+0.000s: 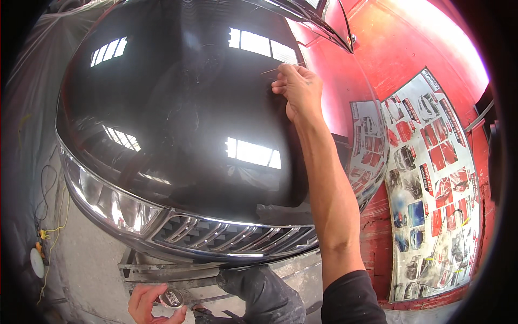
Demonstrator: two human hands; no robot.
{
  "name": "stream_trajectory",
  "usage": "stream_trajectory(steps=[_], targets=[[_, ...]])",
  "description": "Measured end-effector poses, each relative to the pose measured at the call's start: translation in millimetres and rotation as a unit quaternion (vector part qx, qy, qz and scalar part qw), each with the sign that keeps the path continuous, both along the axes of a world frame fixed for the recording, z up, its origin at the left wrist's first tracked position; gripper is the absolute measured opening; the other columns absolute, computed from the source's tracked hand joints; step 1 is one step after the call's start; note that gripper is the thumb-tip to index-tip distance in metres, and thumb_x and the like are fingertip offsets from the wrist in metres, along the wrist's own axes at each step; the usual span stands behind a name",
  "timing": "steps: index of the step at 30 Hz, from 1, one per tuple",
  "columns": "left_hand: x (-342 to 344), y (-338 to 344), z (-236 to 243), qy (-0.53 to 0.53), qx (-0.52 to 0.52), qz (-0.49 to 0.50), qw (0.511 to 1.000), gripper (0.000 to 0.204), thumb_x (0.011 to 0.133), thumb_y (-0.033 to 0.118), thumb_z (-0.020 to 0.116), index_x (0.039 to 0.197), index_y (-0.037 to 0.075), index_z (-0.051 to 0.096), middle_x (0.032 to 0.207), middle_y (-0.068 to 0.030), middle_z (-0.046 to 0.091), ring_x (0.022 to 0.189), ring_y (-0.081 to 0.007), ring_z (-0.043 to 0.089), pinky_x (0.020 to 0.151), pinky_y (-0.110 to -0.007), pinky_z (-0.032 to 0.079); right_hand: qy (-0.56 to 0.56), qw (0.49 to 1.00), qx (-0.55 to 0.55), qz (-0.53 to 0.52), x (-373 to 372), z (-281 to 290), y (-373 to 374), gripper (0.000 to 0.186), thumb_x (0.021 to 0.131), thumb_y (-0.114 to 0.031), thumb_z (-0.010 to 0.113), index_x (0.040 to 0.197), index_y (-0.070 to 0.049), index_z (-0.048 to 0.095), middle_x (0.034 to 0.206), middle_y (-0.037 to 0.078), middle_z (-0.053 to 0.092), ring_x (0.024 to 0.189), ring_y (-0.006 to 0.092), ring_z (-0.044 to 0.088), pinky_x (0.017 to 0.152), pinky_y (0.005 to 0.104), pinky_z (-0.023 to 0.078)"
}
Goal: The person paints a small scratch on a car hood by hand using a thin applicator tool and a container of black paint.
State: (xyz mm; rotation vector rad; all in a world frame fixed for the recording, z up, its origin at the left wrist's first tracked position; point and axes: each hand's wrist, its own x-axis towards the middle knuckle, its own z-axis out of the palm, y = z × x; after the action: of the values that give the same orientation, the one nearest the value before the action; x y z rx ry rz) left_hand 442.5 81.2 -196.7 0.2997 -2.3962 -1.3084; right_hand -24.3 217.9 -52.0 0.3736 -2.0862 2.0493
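My right hand [298,89] reaches over the glossy black hood [178,113] of a car. Its fingers pinch a thin, straight stick [268,72], which points left above the hood; whether its tip touches the paint I cannot tell. Low at the left, my left hand [147,306] is closed around a small round container [172,297] with a dark, silvery top carrying an emblem. The container is held in front of the bumper, with its sides mostly hidden by the fingers.
The headlight [110,202] and chrome-slatted grille [237,235] lie along the hood's front edge. A large photo poster [431,189] hangs on the red wall at right. Plastic sheeting [32,108] and a yellow cord [56,237] are at left. A slatted frame [199,282] lies below the bumper.
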Motion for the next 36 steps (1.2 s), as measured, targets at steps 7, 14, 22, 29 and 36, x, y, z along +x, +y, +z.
stream_trajectory(steps=[7, 14, 22, 29, 36], targets=[[3.1, -0.6, -3.2, 0.001, -0.001, 0.001, 1.0, 0.059, 0.068, 0.014, 0.088, 0.124, 0.008, 0.069, 0.108, -0.0096, 0.068, 0.085, -0.0219, 0.064, 0.064, -0.032, 0.051, 0.004, 1.0, 0.009, -0.001, 0.6, 0.4, -0.2, 0.015, 0.088, -0.006, 0.064, 0.079, 0.006, 0.064, 0.069, 0.01, 0.061, 0.052, 0.0182, 0.061, 0.051, 0.03, 0.053], [-0.2, -1.0, 5.8, -0.02, 0.001, 0.015, 1.0, 0.056, 0.071, 0.014, 0.087, 0.124, 0.009, 0.069, 0.107, -0.0099, 0.068, 0.085, -0.0245, 0.064, 0.067, -0.035, 0.052, 0.002, 0.999, -0.038, 0.022, -9.6, -8.0, 4.9, 0.013, 0.087, -0.005, 0.065, 0.081, 0.006, 0.063, 0.073, 0.011, 0.062, 0.053, 0.0198, 0.062, 0.051, 0.0306, 0.053], [51.0, 19.9, 11.1, 0.094, -0.01, 0.068, 0.993, 0.056, 0.061, 0.014, 0.092, 0.113, 0.002, 0.074, 0.089, -0.0084, 0.068, 0.07, -0.0195, 0.062, 0.06, -0.03, 0.048, 0.138, 0.976, 0.103, 0.133, 4.9, -15.8, 58.9, 0.032, 0.108, -0.017, 0.053, 0.126, 0.008, 0.064, 0.106, 0.013, 0.07, 0.092, 0.0222, 0.069, 0.087, 0.0319, 0.054], [167.6, 36.0, 18.7, 0.065, -0.04, 0.166, 0.983, 0.053, 0.064, 0.015, 0.091, 0.112, 0.001, 0.073, 0.094, -0.009, 0.068, 0.071, -0.0176, 0.063, 0.059, -0.028, 0.049, -0.058, 0.929, -0.018, 0.364, 154.7, -90.4, 18.2, 0.022, 0.104, -0.018, 0.063, 0.112, 0.003, 0.065, 0.092, 0.005, 0.059, 0.074, 0.0132, 0.057, 0.062, 0.0271, 0.046], [273.5, 53.8, 26.3, 0.008, -0.004, 0.281, 0.96, 0.051, 0.065, 0.012, 0.088, 0.112, 0.001, 0.072, 0.094, -0.0093, 0.068, 0.073, -0.0158, 0.063, 0.061, -0.027, 0.05, -0.1, 0.938, -0.059, 0.326, 223.9, -80.8, -13.2, 0.018, 0.103, -0.02, 0.064, 0.105, -0.002, 0.063, 0.091, 0.005, 0.058, 0.074, 0.0146, 0.056, 0.063, 0.0274, 0.044]])
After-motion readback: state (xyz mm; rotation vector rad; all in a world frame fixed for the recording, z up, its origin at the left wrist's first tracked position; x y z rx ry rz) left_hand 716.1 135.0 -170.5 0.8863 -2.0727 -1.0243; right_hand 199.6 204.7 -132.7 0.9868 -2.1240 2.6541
